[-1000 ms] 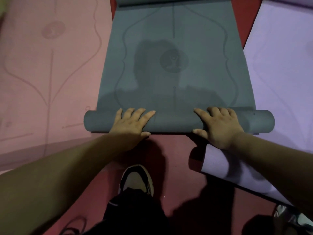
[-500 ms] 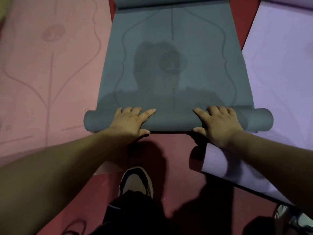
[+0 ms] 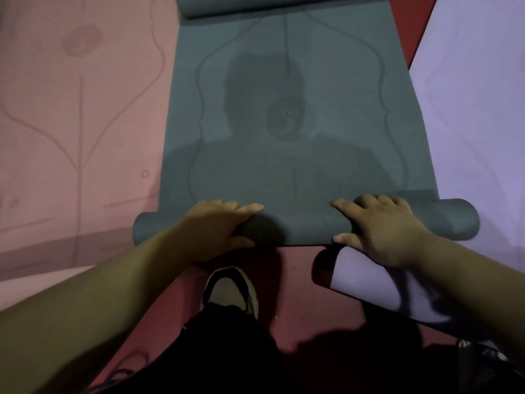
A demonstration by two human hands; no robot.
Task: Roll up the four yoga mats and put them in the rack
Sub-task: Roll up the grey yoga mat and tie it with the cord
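A grey-green yoga mat [image 3: 284, 166] lies flat down the middle, and its near end is wound into a roll [image 3: 298, 226] lying crosswise. My left hand [image 3: 216, 226] holds the roll left of centre, fingers over the top and thumb tucked against the near side. My right hand [image 3: 380, 226] grips it right of centre in the same way, its fingers bent over the top. The mat's far end [image 3: 255, 7] curls up at the top edge. A pink mat [image 3: 71, 123] lies flat on the left and a purple mat [image 3: 477, 109] on the right.
The floor [image 3: 295, 280] is red. The purple mat's near corner [image 3: 363, 277] curls up just under my right wrist, touching the roll's near side. My shoe [image 3: 230, 288] stands right behind the roll. No rack is in view.
The roll has turned a little further away from me along the mat, and both hands have stayed on it. My right fingers are more bent than before.
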